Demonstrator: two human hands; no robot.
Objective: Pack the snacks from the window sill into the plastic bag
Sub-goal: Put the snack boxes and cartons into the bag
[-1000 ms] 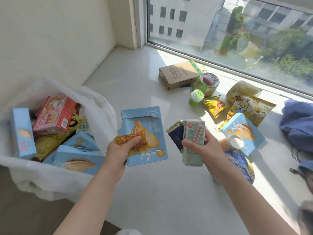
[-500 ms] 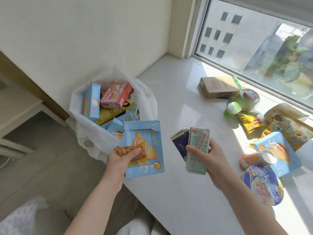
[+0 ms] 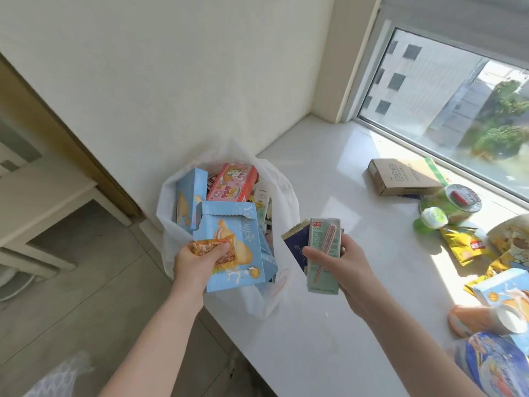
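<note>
The white plastic bag (image 3: pixel 282 193) stands open at the left end of the window sill (image 3: pixel 320 333), holding several blue boxes and a pink box (image 3: pixel 232 183). My left hand (image 3: pixel 197 260) grips a light blue snack box (image 3: pixel 229 242) together with a small orange packet (image 3: pixel 213 247), right over the bag's mouth. My right hand (image 3: pixel 340 263) holds a pale green drink carton (image 3: pixel 323 255) with a pink straw and a dark blue packet (image 3: pixel 296 246) behind it, just to the right of the bag above the sill.
More snacks lie along the sill by the window: a brown cardboard box (image 3: pixel 405 176), a green can (image 3: pixel 455 202), a small green cup (image 3: pixel 432 220), yellow packets (image 3: pixel 465 245), another blue box (image 3: pixel 503 290), a round tub (image 3: pixel 498 365). Tiled floor and a white bench (image 3: pixel 48 193) lie left.
Both hands have moved left with their items; the blue box is now over the bag's mouth. The view has swung further left, showing more floor.
</note>
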